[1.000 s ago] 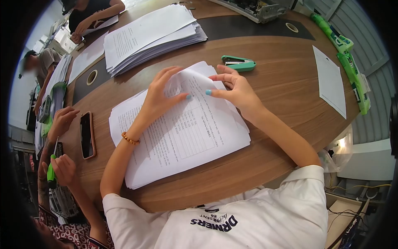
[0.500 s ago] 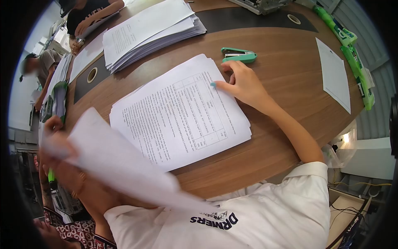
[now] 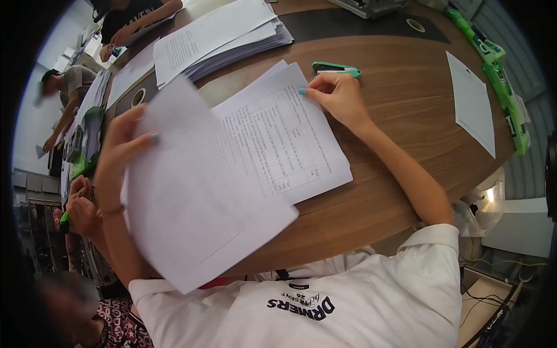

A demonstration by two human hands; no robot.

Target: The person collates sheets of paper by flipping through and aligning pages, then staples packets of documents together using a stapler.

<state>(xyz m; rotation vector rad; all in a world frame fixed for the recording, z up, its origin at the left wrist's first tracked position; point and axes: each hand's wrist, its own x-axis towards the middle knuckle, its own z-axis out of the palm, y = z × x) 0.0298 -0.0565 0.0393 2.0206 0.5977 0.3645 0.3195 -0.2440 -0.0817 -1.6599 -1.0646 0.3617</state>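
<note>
My left hand (image 3: 123, 142) grips the edge of a sheet of paper (image 3: 203, 232), thumb on its face. That sheet is held up in front of me and hides the left part of a stack of printed pages (image 3: 301, 145). Text and a table show on the stack's top page. At the stack's upper right corner, my right hand (image 3: 336, 98) pinches the edge of the top page between thumb and fingers. A green stapler (image 3: 339, 69) lies on the table just beyond my right hand.
A thick pile of papers (image 3: 214, 35) stands at the back left. A lone sheet (image 3: 471, 104) and green packs (image 3: 505, 104) lie at the right. Several people sit along the table; a co-worker's hands (image 3: 81, 206) are close beside my left arm.
My left hand has moved right and up, carrying the sheet across the stack. My right hand has shifted slightly up and now pinches the top page's edge.
</note>
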